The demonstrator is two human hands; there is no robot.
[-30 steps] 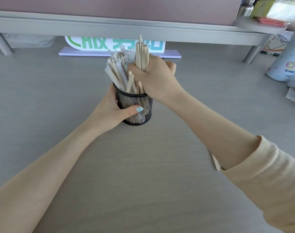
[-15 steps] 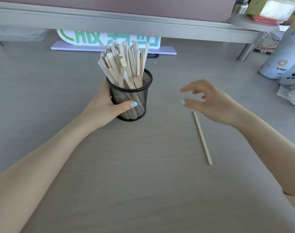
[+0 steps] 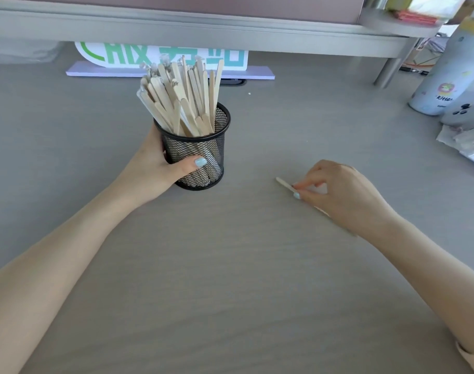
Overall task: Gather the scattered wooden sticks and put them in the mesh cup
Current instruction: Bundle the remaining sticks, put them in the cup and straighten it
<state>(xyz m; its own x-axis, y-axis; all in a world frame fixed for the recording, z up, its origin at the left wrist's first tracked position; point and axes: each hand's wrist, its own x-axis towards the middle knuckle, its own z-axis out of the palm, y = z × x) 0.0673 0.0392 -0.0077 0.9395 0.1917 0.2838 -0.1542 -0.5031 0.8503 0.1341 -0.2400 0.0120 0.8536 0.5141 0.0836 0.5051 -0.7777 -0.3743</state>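
While left hand [image 3: 155, 168] steadies mesh cup [image 3: 196, 155], sticks [image 3: 182, 95] crowd inside.

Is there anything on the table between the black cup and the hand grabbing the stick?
Nothing: the head view shows bare grey table between black mesh cup and right hand.

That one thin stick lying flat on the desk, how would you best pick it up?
Pinch the loose stick near its free end, coming from above with fingertips on its two long edges. It is thin and lies flat on the desk, so there is little to get under. The right hand already has fingertips on it this way.
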